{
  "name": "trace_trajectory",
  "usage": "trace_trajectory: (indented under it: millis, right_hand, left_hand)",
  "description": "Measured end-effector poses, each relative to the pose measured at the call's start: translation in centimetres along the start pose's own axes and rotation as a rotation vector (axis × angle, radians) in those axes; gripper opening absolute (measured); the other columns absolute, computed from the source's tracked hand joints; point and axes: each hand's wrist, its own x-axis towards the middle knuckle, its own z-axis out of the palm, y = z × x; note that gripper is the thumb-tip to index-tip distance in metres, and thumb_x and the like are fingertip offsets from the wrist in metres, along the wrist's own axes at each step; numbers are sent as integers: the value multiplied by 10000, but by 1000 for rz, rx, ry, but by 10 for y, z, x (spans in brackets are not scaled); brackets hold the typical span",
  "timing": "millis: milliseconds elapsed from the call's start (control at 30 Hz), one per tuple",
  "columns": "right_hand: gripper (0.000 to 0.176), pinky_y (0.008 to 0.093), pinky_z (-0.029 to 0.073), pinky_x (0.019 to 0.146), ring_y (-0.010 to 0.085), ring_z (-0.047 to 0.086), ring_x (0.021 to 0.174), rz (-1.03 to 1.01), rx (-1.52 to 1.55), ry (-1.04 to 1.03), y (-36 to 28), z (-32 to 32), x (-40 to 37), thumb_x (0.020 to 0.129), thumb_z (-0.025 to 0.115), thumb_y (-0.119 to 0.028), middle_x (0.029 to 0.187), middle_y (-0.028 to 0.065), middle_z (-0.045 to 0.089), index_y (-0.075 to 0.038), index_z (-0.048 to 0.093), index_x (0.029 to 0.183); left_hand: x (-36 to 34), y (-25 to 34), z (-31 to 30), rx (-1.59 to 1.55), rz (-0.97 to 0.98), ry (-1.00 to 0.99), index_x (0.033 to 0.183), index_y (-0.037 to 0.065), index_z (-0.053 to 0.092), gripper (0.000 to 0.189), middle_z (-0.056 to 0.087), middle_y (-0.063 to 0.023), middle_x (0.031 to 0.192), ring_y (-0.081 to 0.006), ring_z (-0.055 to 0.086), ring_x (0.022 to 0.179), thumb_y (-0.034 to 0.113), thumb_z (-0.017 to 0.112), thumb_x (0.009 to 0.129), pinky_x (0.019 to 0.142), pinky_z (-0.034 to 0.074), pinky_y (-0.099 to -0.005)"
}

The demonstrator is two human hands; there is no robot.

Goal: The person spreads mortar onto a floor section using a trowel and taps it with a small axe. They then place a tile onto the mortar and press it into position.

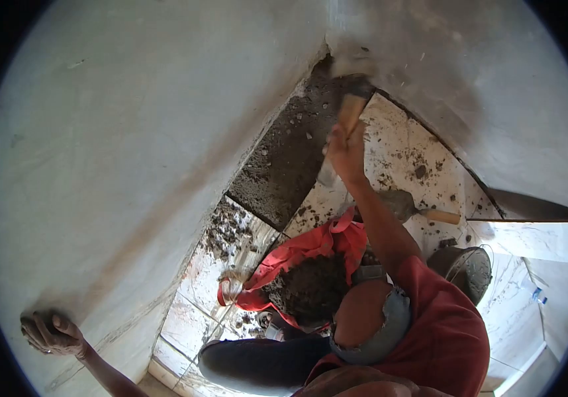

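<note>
My right hand (346, 156) grips a wooden-handled tool (352, 111) near the corner of the walls. Its dark head is blurred, so I cannot tell its exact kind. Below it lies a strip of dark, crumbly mortar (290, 149) along the left wall, between that wall and the white tiles. Far to the left, my left hand (53, 334) rests against the grey wall (118, 165), its fingers apart and slightly bent. A trowel (441, 216) with a wooden handle lies on the tiles by my right forearm.
A red cloth or sack (290, 255) holds a heap of dark mix (307, 284) before my knees. A bucket (476, 272) stands at my right. Crumbs litter the white tiles (393, 129). Walls meet closely at the far corner, and a dark gap runs along the right wall's foot.
</note>
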Motion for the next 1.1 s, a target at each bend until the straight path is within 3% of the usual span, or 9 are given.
trace_trajectory:
  millis: [100,167,200,300,533,633,767,1067,1100]
  right_hand:
    - [230,308,459,576,149,528,680,-373,321,223,18,15,21,911,408,-137,740,74,472,-13,293,1067]
    - [291,329,471,619,167,550,713,-153,124,60,89,14,51,909,413,-133,779,112,506,16,273,1116]
    - [337,368,482,619,191,568,724,-109,-764,136,89,22,49,902,447,-161,844,152,538,19,310,1152]
    - [418,406,486,619,207,574,726,386,-117,-217,23,5,41,895,464,-191,895,180,551,27,280,1202]
    - [365,310,457,566,179,566,686,-563,141,279,1,5,15,894,454,-180,862,134,535,22,301,1156]
    - [327,302,456,543,168,558,644,-155,-572,30,136,22,57,880,463,-134,821,109,522,15,300,1121]
    - [319,283,452,527,152,552,620,403,-43,-181,-9,6,7,874,470,-127,798,99,521,5,307,1114]
    - [194,271,452,499,124,504,577,-674,-316,363,45,10,41,864,488,-132,708,45,483,-8,391,977]
    - [177,278,455,499,126,503,572,-115,-146,163,44,11,41,860,479,-118,719,50,490,-5,387,961]
  left_hand:
    - [18,19,2,10,-20,-11,1069,92,544,373,546,-160,1163,-344,528,1041,392,372,930,843,410,-445]
    - [25,27,-2,30,17,164,1075,88,540,380,542,-158,1168,-344,528,1042,396,371,930,843,411,-446]
    - [23,25,0,44,33,182,1078,80,537,390,543,-159,1163,-351,529,1036,398,367,931,841,412,-450]
    - [21,22,3,71,55,184,1117,63,505,369,537,-171,1162,-358,520,1043,358,378,935,849,402,-464]
    - [14,16,3,-27,12,93,1144,46,480,368,532,-181,1166,-353,513,1051,337,396,935,872,384,-460]
    - [20,19,1,89,100,182,1112,41,492,398,542,-206,1121,-382,545,935,379,391,926,751,413,-462]
    - [13,10,1,84,114,167,1108,44,490,387,546,-208,1101,-383,545,921,370,388,927,734,413,-457]
    - [19,23,4,0,54,229,1138,51,501,401,536,-182,1159,-356,523,1038,375,409,919,864,390,-468]
    - [19,25,1,17,37,221,1097,38,527,422,543,-188,1139,-358,524,1032,399,412,911,860,392,-466]
